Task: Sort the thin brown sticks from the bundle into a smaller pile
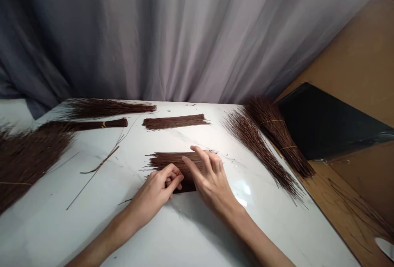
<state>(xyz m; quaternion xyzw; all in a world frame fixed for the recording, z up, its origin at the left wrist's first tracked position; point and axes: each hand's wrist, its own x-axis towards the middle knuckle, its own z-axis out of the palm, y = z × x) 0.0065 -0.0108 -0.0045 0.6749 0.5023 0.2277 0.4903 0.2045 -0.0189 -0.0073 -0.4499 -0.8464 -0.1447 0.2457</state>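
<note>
A flat panel of thin dark brown twigs [172, 159], laid side by side, rests on the white table in front of me. My left hand [166, 182] is over its near left part, closed in a pinch with thumb against fingers. Whatever lies between those fingertips, if anything, is too small to make out. Over the panel's right part is my right hand [212, 178], its fingers apart and stretched toward the far edge. It holds nothing that I can see. Both hands cover much of the panel's near side.
Beyond the panel lies a short twig bundle [175, 122]. Tied twig bundles [115, 124] and a large twig heap [27, 160] are at left, near loose twigs [101, 164]. More bundles [264, 148] lie at right. A grey curtain [172, 37] hangs behind the table [147, 238].
</note>
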